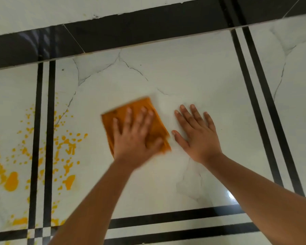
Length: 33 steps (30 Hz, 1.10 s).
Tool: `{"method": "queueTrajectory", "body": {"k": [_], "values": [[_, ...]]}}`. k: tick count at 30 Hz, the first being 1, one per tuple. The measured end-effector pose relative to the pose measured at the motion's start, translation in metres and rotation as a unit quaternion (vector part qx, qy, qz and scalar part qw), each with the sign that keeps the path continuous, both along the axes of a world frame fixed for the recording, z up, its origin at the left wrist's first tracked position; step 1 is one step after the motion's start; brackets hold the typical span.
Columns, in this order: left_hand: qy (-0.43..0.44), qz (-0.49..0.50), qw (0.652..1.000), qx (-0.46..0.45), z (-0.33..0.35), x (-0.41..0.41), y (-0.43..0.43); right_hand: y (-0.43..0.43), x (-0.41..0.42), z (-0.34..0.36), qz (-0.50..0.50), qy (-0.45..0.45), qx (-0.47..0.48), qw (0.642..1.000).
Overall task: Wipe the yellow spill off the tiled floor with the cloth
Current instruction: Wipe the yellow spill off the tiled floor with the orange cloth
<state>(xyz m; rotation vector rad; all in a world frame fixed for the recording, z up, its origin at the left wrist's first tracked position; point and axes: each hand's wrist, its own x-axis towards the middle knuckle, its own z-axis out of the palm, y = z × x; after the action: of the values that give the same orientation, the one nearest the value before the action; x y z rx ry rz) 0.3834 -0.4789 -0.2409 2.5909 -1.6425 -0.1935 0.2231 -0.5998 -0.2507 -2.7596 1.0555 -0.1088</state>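
While my left hand (134,138) presses flat on the orange cloth (136,124), fingers spread wide and not curled around it, the cloth lies folded into a rough square on the white tiled floor (184,71). Its edges are blurred. My palm covers the near half of the cloth, and my fingertips reach toward its far edge. My right hand (196,133) lies open just beside the cloth, palm down on bare tile, holding nothing; its thumb points toward the cloth's near corner without touching it, as far as I can tell.

Off to my left, the yellow spill (12,181) is spread in blobs and small splatters, well apart from the cloth. It crosses the pair of black stripes (43,138) that run away from me, with the largest blob on the far-left tile and smaller drops (69,144) on the tile where my hands rest. A dark skirting band (131,36) runs along the foot of the wall ahead. No container is visible to me.
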Motion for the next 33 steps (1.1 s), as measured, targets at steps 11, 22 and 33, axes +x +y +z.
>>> {"method": "queueTrajectory", "body": {"k": [11,22,33], "values": [[0.000,-0.013,1.000,-0.002,0.000,-0.019,0.013,-0.001,0.001,0.002,0.003,0.000,0.005,1.000],[-0.001,0.108,0.994,-0.022,-0.001,-0.036,0.044,0.003,0.002,0.004,0.000,-0.020,-0.001,1.000],[0.016,0.232,0.973,0.011,-0.003,0.023,0.077,0.060,0.037,0.018,0.087,-0.035,0.057,0.994]]}}
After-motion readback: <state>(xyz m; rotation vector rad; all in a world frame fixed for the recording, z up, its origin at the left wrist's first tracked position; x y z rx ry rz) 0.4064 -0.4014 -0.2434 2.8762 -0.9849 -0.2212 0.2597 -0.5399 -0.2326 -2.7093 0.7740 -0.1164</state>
